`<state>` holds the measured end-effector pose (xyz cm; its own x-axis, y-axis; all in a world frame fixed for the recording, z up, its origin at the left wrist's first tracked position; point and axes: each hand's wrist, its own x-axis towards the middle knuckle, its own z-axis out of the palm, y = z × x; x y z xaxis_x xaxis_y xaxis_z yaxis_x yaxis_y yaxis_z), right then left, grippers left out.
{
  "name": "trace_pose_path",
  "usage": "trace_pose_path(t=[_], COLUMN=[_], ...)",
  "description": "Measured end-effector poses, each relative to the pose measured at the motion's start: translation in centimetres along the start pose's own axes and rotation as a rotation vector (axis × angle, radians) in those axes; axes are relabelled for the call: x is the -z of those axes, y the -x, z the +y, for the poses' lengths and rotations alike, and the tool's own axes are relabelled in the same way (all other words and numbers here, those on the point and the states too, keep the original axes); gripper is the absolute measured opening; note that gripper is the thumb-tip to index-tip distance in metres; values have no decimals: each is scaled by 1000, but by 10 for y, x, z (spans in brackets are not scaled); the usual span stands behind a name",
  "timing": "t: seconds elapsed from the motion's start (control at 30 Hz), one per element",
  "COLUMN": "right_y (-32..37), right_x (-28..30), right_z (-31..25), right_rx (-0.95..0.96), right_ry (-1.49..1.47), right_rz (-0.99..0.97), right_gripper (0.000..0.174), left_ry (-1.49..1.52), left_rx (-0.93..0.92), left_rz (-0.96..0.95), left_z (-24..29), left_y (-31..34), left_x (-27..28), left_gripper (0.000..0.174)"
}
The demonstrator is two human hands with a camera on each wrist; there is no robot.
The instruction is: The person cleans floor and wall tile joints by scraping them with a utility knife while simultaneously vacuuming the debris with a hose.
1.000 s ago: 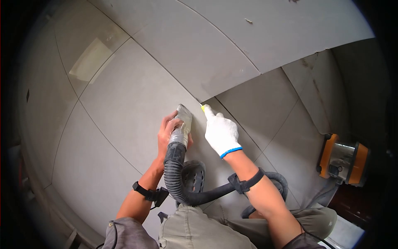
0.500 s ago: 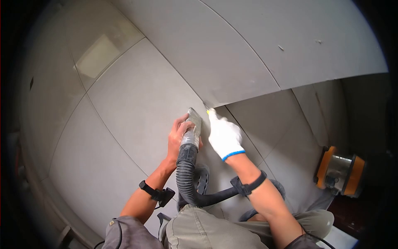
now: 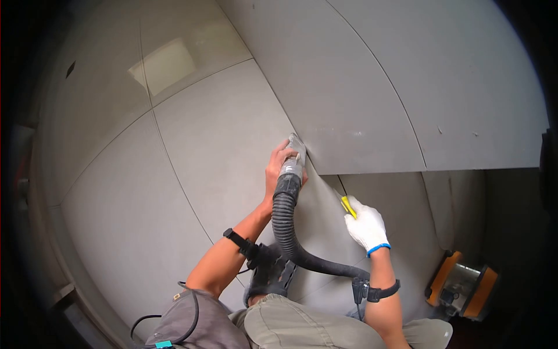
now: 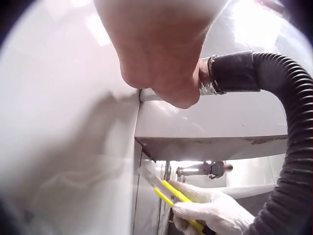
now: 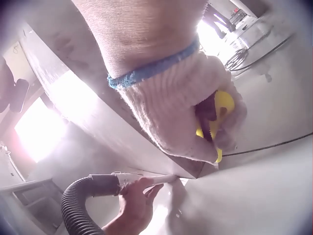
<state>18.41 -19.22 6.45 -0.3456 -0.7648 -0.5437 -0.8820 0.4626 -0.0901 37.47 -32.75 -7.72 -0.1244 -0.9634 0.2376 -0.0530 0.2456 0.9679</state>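
My bare left hand [image 3: 279, 166] grips the taped nozzle [image 3: 293, 154] of a black ribbed vacuum hose [image 3: 285, 227], whose flat tip presses into the seam where the grey floor tile [image 3: 221, 134] meets the wall panel [image 3: 360, 104]. In the left wrist view the hand [image 4: 161, 54] covers most of the nozzle, and the hose [image 4: 288, 127] curves down the right side. My right hand [image 3: 365, 224], in a white knit glove, grips a yellow-handled scraper [image 3: 347, 206] lower along the same seam. The gloved hand [image 5: 190, 107] is wrapped round the yellow handle [image 5: 217, 117].
An orange and steel vacuum canister [image 3: 459, 285] stands at the lower right. Large grey tiles [image 3: 133, 198] with thin joints cover the floor to the left. My knees in khaki trousers [image 3: 302, 326] are at the bottom, with a dark sandal [image 3: 270, 273] under the hose.
The left hand slid the nozzle up along the seam. The gloved right hand drew back down and away from the nozzle, now apart from it. The view swung, and the wall panel fills more of it.
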Motion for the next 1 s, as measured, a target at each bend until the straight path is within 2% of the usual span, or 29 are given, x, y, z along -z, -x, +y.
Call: trace_pose_path(t=[0.07, 0.13, 0.2, 0.3, 0.4, 0.47, 0.53, 0.6, 0.63, 0.73, 0.9, 1.0], right_y=[9, 9, 10, 7, 6, 3, 4, 0, -3, 4, 7, 7], right_x=[-6, -5, -2, -7, -5, 0, -2, -4, 0, 3, 5, -1], right_z=[12, 8, 4, 6, 3, -2, -3, -3, -9, -16, -23, -24], right_rx=[-23, -5, 3, 61, 75, 55, 32, 93, 112, 116, 44, 67], right_ry=[-35, -59, -82, -113, -132, -140, -146, -119, -111, -125, -143, -163], right_rz=[74, 79, 51, 87, 92, 65, 28, 36, 44, 28, -17, 10], right_gripper=[56, 56, 57, 57, 57, 58, 58, 59, 59, 60, 62, 62], left_ry=[5, -57, -68, -78, -52, 9, 55, 84, 24, -22, -20, -20], left_rx=[-14, -113, -77, -171, -94, -260, -341, -239, -170, -140, -197, -371], left_rz=[27, 82, 157, 179, 79, -54, -117, -138, -140, -170, -168, -96], left_z=[-2, -14, -22, -39, -14, 26, 57, 47, 16, -13, -23, -48], left_y=[-8, -30, -64, -105, -119, -105, -89, -79, -77, -77, -96, -135], left_x=[3, 12, 17, 33, 51, 59, 56, 50, 46, 46, 46, 53], left_gripper=[53, 52, 51, 56, 53, 51, 49, 54, 56, 55, 54, 51])
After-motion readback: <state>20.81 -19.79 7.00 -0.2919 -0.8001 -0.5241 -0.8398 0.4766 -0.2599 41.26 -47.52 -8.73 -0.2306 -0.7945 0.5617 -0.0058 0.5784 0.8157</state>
